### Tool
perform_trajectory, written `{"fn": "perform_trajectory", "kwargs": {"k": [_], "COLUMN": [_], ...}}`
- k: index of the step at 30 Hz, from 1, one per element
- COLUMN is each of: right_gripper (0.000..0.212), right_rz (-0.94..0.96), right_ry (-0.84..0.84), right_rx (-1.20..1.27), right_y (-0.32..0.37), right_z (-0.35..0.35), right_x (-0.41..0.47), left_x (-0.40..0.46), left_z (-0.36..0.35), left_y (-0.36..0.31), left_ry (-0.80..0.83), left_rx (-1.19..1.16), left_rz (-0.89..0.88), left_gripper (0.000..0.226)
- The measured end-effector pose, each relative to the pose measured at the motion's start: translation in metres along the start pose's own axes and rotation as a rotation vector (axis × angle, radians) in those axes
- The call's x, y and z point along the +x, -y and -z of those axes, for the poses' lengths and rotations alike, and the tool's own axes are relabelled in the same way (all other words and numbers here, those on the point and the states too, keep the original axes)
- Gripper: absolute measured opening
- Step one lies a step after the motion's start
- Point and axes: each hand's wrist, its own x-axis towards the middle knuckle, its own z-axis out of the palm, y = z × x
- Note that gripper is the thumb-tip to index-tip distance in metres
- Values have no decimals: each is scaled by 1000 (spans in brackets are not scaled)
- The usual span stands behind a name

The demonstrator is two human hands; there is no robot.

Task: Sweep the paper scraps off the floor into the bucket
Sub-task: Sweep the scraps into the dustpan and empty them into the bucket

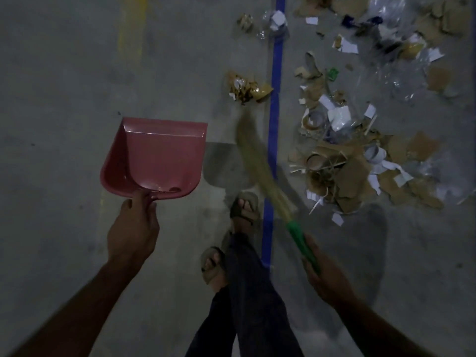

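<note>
Bare floor (64, 73) left of, seemingly, scraps (355, 161)

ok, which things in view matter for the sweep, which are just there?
In play:
- dustpan, gripped by left hand
- broom, gripped by right hand
- paper scraps
- small scrap clump

Just there:
- blue floor line
- yellow floor mark

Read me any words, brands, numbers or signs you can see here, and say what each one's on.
None can be read.
Pink dustpan: no label shows.
Green broom handle: plain.
Paper and cardboard scraps: any print is too blurred and dim.
Blue floor line: no text.
</note>
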Motion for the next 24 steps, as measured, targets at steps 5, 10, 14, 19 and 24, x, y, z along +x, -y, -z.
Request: {"fn": "perform_trajectory", "kwargs": {"k": [5, 10, 14, 19, 24], "right_gripper": [70, 54, 63, 64, 63], "right_rz": [141, 179, 93, -50, -291], "right_ry": [341, 301, 142, -115, -72], "right_rx": [-283, -280, -99, 115, 251], "right_y": [76, 192, 249, 251, 200], "right_z": [-36, -50, -28, 26, 67], "right_x": [38, 145, 196, 244, 240], "left_x": [32, 89, 114, 174, 213], "left_z": [22, 30, 36, 38, 33], "left_y": [-4, -9, -17, -66, -121], "left_ry": [5, 18, 35, 79, 88], "left_rx": [21, 94, 123, 145, 151], "left_rz": [-32, -21, 18, -93, -263], "left_gripper": [24, 20, 21, 22, 22]}}
